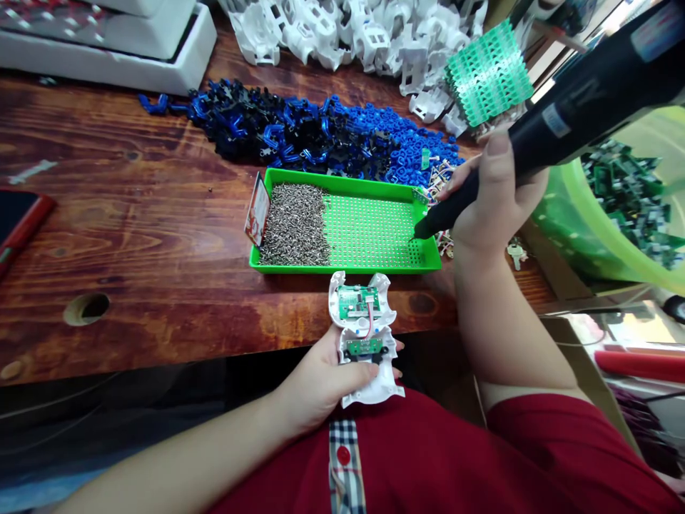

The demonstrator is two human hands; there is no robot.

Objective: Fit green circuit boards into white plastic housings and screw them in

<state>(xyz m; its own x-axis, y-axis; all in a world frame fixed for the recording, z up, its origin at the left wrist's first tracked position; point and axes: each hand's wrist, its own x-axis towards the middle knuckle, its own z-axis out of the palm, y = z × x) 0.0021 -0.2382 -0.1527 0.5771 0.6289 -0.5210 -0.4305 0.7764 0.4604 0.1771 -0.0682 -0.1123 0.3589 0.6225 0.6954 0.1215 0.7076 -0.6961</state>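
Note:
My left hand [321,382] is closed around a white plastic housing [364,335] held at the table's front edge, its open side up. Inside it sit two small green circuit boards joined by a red wire. My right hand [495,196] grips a black electric screwdriver [567,111] slanting down to the left. The driver's tip rests at the right end of a green tray [374,265]. A heap of small silver screws [297,225] fills the tray's left half, and the right half shows a perforated grid.
Behind the tray lies a long pile of blue and black plastic parts [321,135], with white housings [347,32] heaped beyond. A stack of green perforated plates [489,71] stands at the back right. A green basin [615,214] with circuit boards sits right. A white box [107,43] is far left.

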